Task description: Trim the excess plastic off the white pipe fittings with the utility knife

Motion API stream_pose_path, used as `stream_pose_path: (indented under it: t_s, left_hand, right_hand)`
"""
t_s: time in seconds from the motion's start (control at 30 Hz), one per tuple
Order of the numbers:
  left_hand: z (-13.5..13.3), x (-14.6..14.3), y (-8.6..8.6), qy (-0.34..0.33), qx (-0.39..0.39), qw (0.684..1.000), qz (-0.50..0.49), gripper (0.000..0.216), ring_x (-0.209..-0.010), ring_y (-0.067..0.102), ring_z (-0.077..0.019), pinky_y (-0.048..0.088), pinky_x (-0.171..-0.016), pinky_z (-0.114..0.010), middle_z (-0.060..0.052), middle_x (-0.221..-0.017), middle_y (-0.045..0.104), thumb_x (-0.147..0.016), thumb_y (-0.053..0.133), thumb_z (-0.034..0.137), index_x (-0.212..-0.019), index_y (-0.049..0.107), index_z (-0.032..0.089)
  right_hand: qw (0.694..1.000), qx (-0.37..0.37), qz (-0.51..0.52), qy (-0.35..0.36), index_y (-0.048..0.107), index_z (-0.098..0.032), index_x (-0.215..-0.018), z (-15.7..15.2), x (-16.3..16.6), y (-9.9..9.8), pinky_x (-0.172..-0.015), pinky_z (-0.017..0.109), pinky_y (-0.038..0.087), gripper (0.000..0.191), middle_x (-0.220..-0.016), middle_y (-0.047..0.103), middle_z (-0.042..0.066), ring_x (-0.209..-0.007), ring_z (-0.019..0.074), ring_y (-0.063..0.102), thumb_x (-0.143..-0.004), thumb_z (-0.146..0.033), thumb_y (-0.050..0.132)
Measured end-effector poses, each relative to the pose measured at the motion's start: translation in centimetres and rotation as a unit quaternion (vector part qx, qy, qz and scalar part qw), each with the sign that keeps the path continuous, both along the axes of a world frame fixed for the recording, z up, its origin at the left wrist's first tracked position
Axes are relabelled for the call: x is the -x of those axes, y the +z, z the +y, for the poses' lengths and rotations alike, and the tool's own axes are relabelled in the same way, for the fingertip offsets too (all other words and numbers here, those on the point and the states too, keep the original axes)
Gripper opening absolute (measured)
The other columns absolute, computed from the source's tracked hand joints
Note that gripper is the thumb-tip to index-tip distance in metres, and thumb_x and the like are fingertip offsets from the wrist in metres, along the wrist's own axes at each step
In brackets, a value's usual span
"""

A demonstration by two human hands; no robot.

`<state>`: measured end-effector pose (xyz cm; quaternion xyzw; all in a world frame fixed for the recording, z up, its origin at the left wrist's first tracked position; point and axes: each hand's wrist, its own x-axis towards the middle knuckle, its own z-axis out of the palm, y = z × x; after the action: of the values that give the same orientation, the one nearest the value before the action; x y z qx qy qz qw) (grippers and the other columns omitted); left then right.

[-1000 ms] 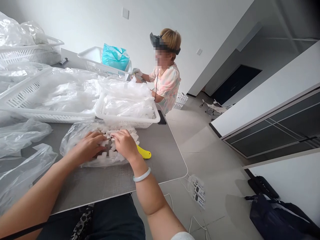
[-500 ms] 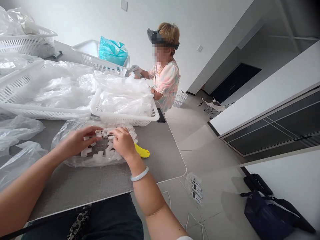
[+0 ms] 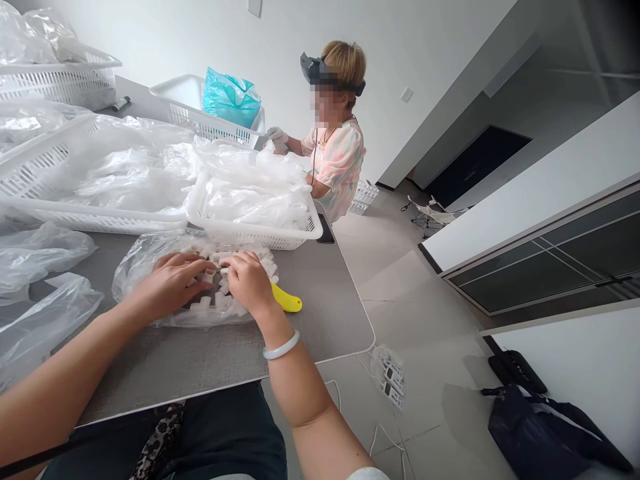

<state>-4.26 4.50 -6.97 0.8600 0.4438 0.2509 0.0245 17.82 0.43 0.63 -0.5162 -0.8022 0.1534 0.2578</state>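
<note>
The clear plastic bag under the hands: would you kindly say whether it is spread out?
Spread out: the clear plastic bag lies wide on the grey table.

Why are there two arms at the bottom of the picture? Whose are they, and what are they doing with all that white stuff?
All these pictures come from one camera worn on a person's head, looking down, so those arms belong to the person wearing it. There's no robot here. Their left hand and right hand, with a pale bangle on that wrist, are resting on a clear plastic bag, among small white plastic pieces. I can't tell whether the fingers are gripping a piece. Next to the bag is a yellow plastic object, on a grey table. White baskets hold more clear plastic. Beyond them, another person wears a dark device on their head.
</note>
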Motion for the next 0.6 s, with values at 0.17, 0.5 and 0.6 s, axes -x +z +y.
stream_pose_path:
  t_s: [0.17,0.5,0.6]
  left_hand:
    - [-0.7,-0.3,1.4,-0.004,-0.037,0.999,0.011,0.040,-0.128,0.064,-0.0383,0.049,-0.106,-0.052,-0.006,-0.114,0.080,-0.101,0.045,0.057,-0.121,0.073,0.038]
    - [-0.8,-0.4,2.7,0.029,0.053,0.998,-0.031,0.038,-0.128,0.064,-0.0424,0.050,-0.106,-0.056,-0.007,-0.106,0.081,-0.094,0.052,0.060,-0.115,0.074,0.037]
    - [-0.7,-0.5,2.8,0.043,0.065,0.995,-0.058,0.041,-0.124,0.066,-0.0415,0.053,-0.103,-0.053,-0.008,-0.108,0.080,-0.093,0.052,0.062,-0.115,0.074,0.035]
  right_hand:
    - [1.000,0.000,-0.002,0.001,0.079,-0.019,-0.117,0.1,0.1,-0.2,-0.104,0.034,0.060,0.040,-0.118,0.079,0.008,-0.123,0.0238,0.068,-0.097,-0.001,0.048]
    - [1.000,-0.005,0.011,0.001,0.079,-0.022,-0.110,-0.1,-0.1,0.1,-0.104,0.036,0.060,0.037,-0.115,0.079,0.007,-0.120,0.0231,0.069,-0.097,-0.002,0.051]
    - [1.000,-0.001,0.013,0.001,0.079,-0.021,-0.112,-0.1,-0.1,0.1,-0.106,0.036,0.059,0.038,-0.115,0.079,0.007,-0.121,0.0230,0.068,-0.097,-0.002,0.050]
